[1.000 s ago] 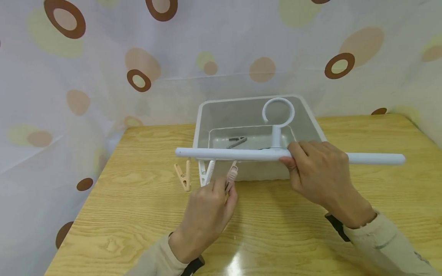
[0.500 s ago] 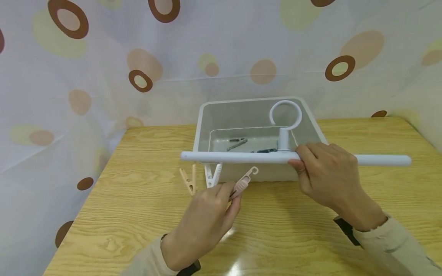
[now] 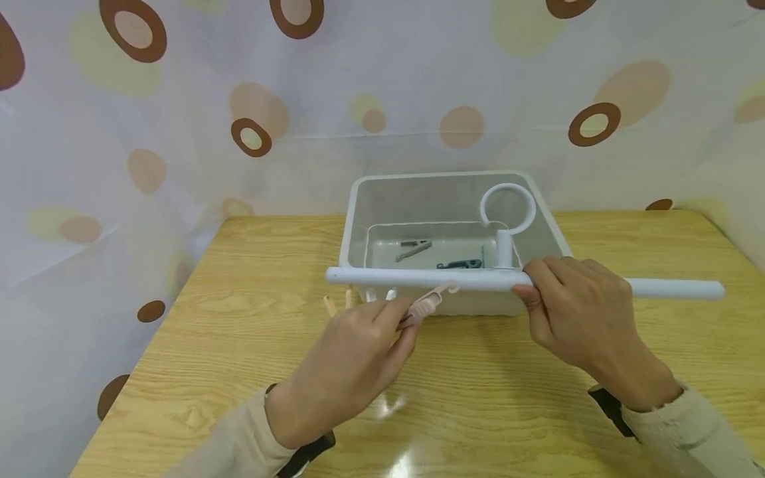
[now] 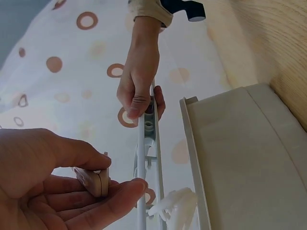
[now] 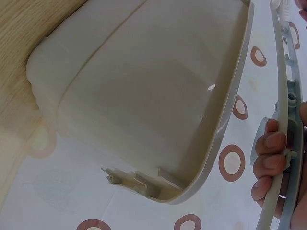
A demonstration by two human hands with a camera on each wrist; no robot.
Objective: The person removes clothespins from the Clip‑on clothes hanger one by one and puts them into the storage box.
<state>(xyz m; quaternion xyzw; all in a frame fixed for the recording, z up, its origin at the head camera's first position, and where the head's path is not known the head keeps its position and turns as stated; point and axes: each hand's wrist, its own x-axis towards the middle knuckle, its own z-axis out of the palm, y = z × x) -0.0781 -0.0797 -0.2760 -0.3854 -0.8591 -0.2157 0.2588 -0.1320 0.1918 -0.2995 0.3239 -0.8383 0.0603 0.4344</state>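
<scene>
My right hand (image 3: 588,322) grips a white hanger bar (image 3: 412,277) near its middle, just right of its upright ring-shaped hook. In the right wrist view, its fingers (image 5: 269,164) curl round the bar. My left hand (image 3: 343,368) pinches a pale pink clothes clip (image 3: 425,307) between thumb and fingers, below the bar's left half. That clip's small hooked end overlaps the bar's lower edge in the head view; whether they touch I cannot tell. White clip (image 4: 180,208) hangs from the bar in the left wrist view. A tan clip (image 3: 350,297) shows beyond my left hand, mostly hidden.
Behind the bar stands a pale grey plastic bin (image 3: 439,176) on the wooden table (image 3: 197,352). On its floor lie a grey clip (image 3: 414,250) and a dark blue-grey clip (image 3: 460,264). A patterned curtain (image 3: 406,73) hangs behind the table.
The hanger bar has shifted right and slightly down in the head view. The pink clip has turned and shifted right, its hooked end now over the bar's lower edge. Both grips stay the same.
</scene>
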